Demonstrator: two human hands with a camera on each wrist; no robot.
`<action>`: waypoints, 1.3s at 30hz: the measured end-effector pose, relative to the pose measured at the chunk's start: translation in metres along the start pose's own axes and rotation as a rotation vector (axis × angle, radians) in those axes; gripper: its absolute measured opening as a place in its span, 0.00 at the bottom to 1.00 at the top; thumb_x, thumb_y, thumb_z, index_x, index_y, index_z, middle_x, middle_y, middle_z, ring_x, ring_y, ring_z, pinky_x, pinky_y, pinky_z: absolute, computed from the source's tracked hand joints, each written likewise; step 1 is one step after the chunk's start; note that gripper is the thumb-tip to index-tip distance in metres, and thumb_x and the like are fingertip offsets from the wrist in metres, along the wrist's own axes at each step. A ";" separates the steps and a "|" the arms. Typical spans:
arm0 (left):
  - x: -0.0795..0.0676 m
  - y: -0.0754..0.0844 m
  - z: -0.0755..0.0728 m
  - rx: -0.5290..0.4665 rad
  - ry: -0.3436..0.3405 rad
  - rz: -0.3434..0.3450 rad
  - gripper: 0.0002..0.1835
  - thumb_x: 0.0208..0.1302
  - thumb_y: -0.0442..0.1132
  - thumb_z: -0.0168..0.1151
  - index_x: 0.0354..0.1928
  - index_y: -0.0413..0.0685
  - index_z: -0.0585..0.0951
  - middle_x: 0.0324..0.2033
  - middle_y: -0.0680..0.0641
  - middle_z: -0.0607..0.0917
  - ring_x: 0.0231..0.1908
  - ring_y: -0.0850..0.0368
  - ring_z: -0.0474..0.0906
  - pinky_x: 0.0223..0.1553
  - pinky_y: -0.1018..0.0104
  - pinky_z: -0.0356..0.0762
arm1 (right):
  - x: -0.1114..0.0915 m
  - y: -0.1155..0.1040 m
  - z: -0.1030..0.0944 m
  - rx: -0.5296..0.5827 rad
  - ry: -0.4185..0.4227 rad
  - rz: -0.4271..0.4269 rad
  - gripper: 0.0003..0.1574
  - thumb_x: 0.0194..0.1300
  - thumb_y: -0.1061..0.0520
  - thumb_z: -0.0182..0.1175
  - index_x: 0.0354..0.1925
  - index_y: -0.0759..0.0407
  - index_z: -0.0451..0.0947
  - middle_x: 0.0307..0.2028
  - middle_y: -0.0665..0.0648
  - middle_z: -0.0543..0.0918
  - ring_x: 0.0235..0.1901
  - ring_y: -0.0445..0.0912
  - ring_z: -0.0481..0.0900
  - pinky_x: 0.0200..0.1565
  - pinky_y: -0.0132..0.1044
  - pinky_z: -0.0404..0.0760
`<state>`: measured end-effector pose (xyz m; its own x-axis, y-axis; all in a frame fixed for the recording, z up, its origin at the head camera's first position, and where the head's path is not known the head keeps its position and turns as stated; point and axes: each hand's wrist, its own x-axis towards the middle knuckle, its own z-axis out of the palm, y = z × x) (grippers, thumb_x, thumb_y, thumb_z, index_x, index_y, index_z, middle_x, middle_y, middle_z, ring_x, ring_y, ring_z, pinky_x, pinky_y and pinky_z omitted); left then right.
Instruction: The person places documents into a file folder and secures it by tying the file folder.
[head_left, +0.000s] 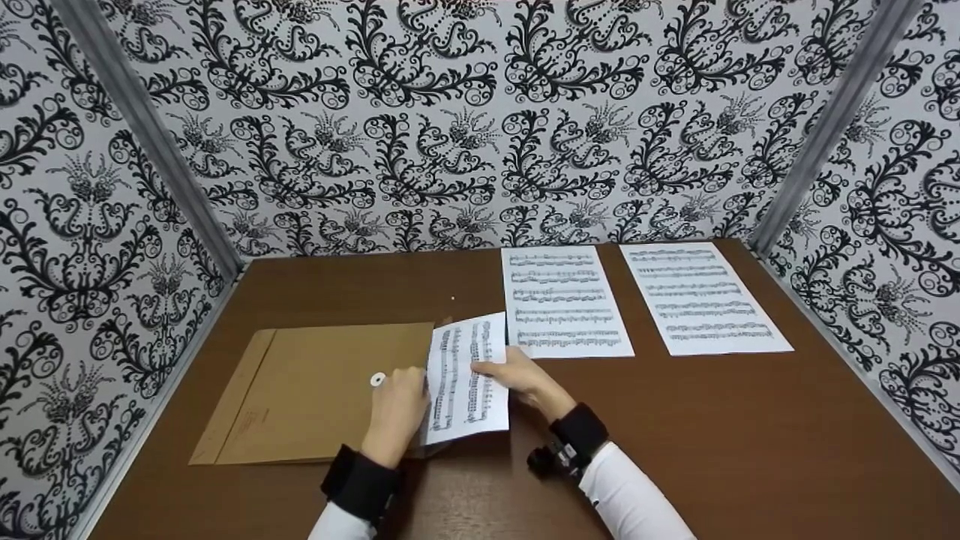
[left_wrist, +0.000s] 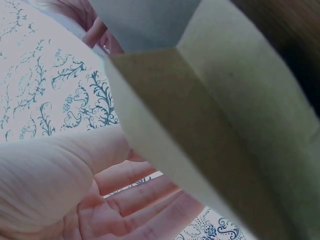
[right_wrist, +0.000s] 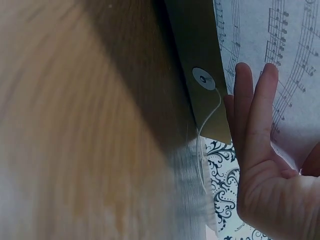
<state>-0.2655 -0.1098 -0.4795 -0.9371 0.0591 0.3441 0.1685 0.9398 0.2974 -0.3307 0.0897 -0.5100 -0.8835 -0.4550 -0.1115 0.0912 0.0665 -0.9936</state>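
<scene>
A large brown envelope lies flat on the left half of the table, its mouth to the right. My left hand grips the upper layer at that mouth, near a white button disc. A sheet of music reaches out of the envelope's mouth, its left part hidden by the envelope and the left hand. My right hand holds the sheet's right edge, thumb on top and fingers beneath. In the right wrist view, a second disc with loose string shows on the envelope's flap.
Two more music sheets, one in the middle and one farther right, lie flat at the back of the brown table. Patterned walls stand behind and at both sides.
</scene>
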 end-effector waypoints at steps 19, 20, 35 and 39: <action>-0.001 -0.002 -0.001 0.002 0.034 0.020 0.05 0.56 0.30 0.70 0.26 0.39 0.83 0.25 0.36 0.88 0.24 0.39 0.84 0.22 0.48 0.78 | 0.013 -0.004 0.015 -0.043 0.056 0.013 0.24 0.71 0.64 0.56 0.61 0.77 0.75 0.49 0.76 0.86 0.37 0.49 0.91 0.40 0.39 0.90; -0.001 -0.002 -0.001 0.002 0.032 0.018 0.05 0.56 0.30 0.70 0.26 0.39 0.83 0.25 0.36 0.88 0.24 0.38 0.84 0.22 0.47 0.78 | 0.013 -0.004 0.016 -0.037 0.059 0.015 0.24 0.71 0.64 0.56 0.61 0.77 0.74 0.50 0.76 0.86 0.37 0.49 0.91 0.40 0.40 0.90; 0.000 -0.001 -0.002 0.001 0.000 0.004 0.02 0.55 0.28 0.67 0.27 0.38 0.85 0.27 0.36 0.89 0.25 0.38 0.85 0.24 0.47 0.79 | 0.019 -0.002 0.025 -0.059 0.082 -0.006 0.25 0.71 0.64 0.57 0.61 0.77 0.73 0.51 0.77 0.85 0.40 0.54 0.92 0.41 0.40 0.90; -0.001 -0.001 -0.003 -0.001 0.011 0.014 0.02 0.56 0.28 0.68 0.28 0.38 0.84 0.27 0.36 0.88 0.25 0.38 0.85 0.24 0.47 0.79 | 0.020 -0.002 0.027 -0.041 0.069 -0.004 0.26 0.72 0.64 0.55 0.65 0.76 0.71 0.52 0.77 0.84 0.41 0.53 0.91 0.41 0.40 0.90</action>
<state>-0.2636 -0.1123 -0.4775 -0.9314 0.0683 0.3574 0.1815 0.9386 0.2935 -0.3360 0.0569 -0.5102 -0.9134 -0.3934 -0.1047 0.0700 0.1016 -0.9924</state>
